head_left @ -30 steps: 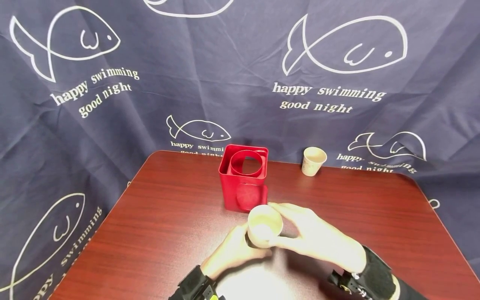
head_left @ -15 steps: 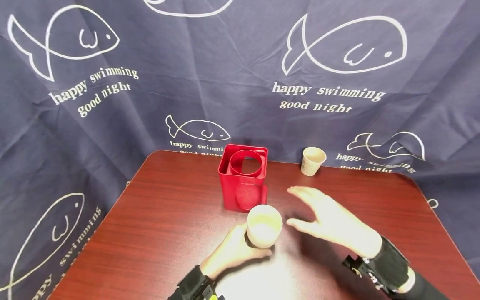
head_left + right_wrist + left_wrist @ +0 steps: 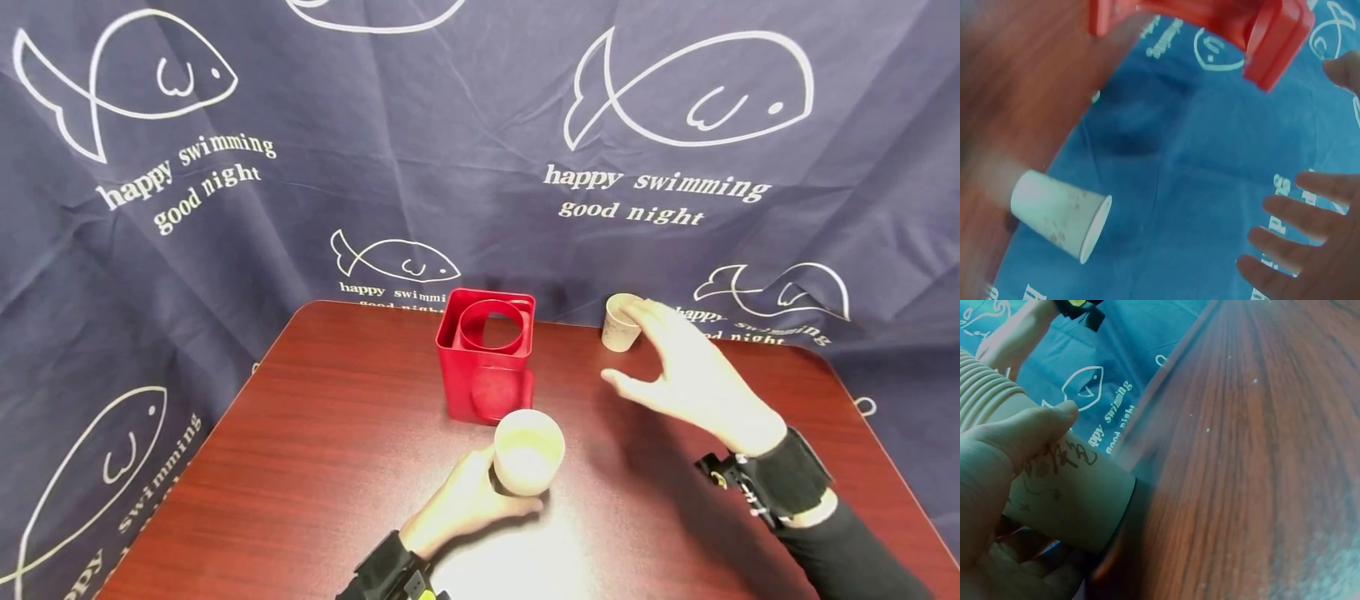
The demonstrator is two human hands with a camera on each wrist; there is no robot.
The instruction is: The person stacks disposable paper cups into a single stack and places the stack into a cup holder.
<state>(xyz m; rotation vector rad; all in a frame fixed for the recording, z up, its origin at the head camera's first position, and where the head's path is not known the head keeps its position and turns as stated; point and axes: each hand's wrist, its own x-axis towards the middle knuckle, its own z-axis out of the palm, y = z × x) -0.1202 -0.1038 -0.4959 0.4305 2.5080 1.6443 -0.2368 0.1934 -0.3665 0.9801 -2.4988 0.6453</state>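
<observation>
My left hand (image 3: pixel 465 500) grips a stack of pale paper cups (image 3: pixel 528 458) just in front of the red holder. Several ribbed rims of the stack (image 3: pixel 1079 494) and brown print on the lowest cup show in the left wrist view, with the thumb across the side. A single paper cup (image 3: pixel 619 331) stands upright at the back right of the table. Over and in front of it reaches my right hand (image 3: pixel 690 375), thumb and fingers spread. In the right wrist view a gap separates the right hand (image 3: pixel 1316 231) from the single cup (image 3: pixel 1060 215).
The red square holder (image 3: pixel 480 387) with a round ring opening stands at the middle back. The reddish-brown wooden table (image 3: pixel 337 400) has its far edge by the dark blue cloth (image 3: pixel 480 142) printed with fish and words.
My right hand has let go of the cup stack and moved away, to the right and back, to the single paper cup. The left hand and its stack have stayed in place.
</observation>
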